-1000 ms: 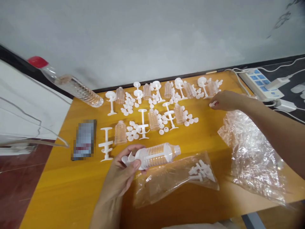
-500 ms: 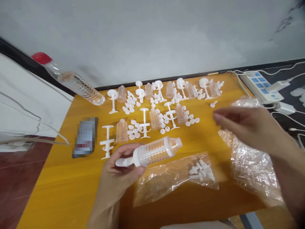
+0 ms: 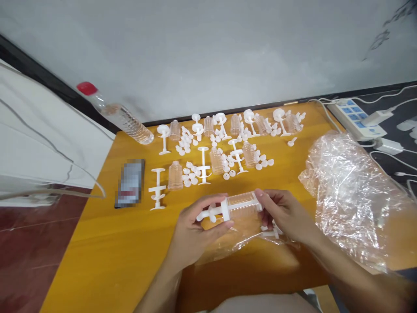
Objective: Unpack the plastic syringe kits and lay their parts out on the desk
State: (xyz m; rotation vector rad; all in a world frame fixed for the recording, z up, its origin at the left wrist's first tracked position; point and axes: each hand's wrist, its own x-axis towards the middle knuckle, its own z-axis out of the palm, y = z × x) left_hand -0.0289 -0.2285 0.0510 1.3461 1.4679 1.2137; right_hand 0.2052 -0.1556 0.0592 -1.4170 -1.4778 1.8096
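Both hands hold an icing syringe (image 3: 243, 208) with a clear ribbed barrel and white fittings, lying nearly level above the table. My left hand (image 3: 192, 230) is closed around its plunger end at the left, thumb and fingers at the white collar. The fingers of my right hand (image 3: 288, 213) grip the front end and hide its tip. Beneath lies a clear plastic bag (image 3: 231, 250) with several small white pieces, partly covered by my right hand. Beyond the hands stand clear ribbed barrels (image 3: 175, 176), white plungers (image 3: 158, 189) and small white nozzles (image 3: 190, 174) in two rows.
A crumpled clear plastic wrap (image 3: 345, 200) covers the table's right side. A phone-like pixelated object (image 3: 130, 182) lies at left. Near the wall, a red-capped water bottle (image 3: 122, 117) stands at the back left corner. A power strip (image 3: 356, 117) with cables sits at the back right.
My right hand has come in from the right and closed on the syringe's front end. The syringe and my left hand appear further right, and the view has shifted slightly.
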